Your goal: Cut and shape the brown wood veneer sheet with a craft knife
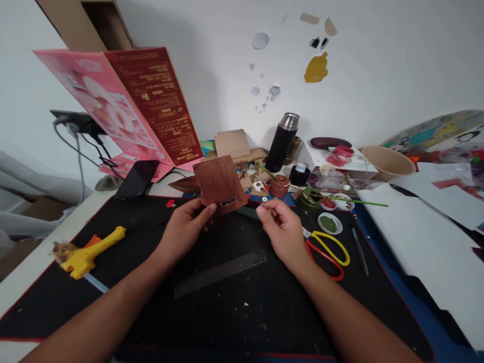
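My left hand (191, 222) pinches a brown painted cardboard piece (219, 182) by its lower left corner, thumb in front. The piece is raised over the black mat, with a small ragged hole near its bottom edge. To the right of it, apart from it, my right hand (283, 227) is closed, its fingers curled against the thumb. Whatever those fingers hold, if anything, is hidden. A clear ruler (221, 274) lies flat below both hands. Scissors with red and yellow handles (328, 252) rest just right of my right wrist.
A yellow glue gun (88, 256) lies left on the black mat (151, 312). Paint jars, one brown (280, 186) and one green (309, 199), stand behind my right hand. Farther back are a black thermos (282, 143), a phone (136, 179) and a pink folded box (124, 111).
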Available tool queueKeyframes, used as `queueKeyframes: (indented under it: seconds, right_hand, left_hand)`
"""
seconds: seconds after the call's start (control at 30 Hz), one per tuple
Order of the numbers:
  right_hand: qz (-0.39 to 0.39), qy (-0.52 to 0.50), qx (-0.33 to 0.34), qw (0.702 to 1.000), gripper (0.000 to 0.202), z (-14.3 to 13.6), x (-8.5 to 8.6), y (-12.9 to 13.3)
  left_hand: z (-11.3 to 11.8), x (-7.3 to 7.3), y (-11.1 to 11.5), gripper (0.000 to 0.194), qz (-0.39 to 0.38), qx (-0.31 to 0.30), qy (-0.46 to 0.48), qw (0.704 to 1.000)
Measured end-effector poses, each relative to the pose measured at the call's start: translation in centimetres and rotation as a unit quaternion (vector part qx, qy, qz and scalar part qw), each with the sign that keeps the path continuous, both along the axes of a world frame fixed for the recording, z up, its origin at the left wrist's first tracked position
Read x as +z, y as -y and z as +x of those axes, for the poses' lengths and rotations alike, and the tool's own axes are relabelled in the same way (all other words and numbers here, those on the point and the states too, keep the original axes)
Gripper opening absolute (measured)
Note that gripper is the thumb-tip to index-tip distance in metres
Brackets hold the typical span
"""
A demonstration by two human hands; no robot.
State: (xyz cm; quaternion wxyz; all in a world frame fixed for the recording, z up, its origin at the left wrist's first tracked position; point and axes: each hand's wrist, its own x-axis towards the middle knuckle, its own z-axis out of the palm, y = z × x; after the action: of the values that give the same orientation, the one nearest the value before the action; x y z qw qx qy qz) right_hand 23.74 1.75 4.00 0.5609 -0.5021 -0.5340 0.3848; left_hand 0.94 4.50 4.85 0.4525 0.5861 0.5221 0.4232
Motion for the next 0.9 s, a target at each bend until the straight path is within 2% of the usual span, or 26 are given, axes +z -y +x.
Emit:
queueKeyframes:
  seconds: [0.13,0.27,0.6,0.9]
  right_hand:
    - [0.044,0.121,0.038,0.991,0.014,-1.0,0.1,1.1]
    - [0.063,0.181,0.041,0.981,0.014,-1.5,0.0,1.3]
    - [0.054,0.215,0.037,0.974,0.015,-1.5,-0.8,0.8]
    - [0.045,0.226,0.042,0.972,0.011,-1.6,-0.9,0.9]
  left_hand:
    - [0.7,-0.1,0.5,0.038,-0.018,-0.019,0.003,1.0]
    - [1.4,-0.4,0.9,0.039,-0.041,-0.046,0.038,0.997]
    - [2.2,-0.4,1.6,0.039,-0.056,-0.08,0.077,0.992]
    - [2.4,-0.5,2.0,0.027,-0.024,-0.089,0.06,0.994]
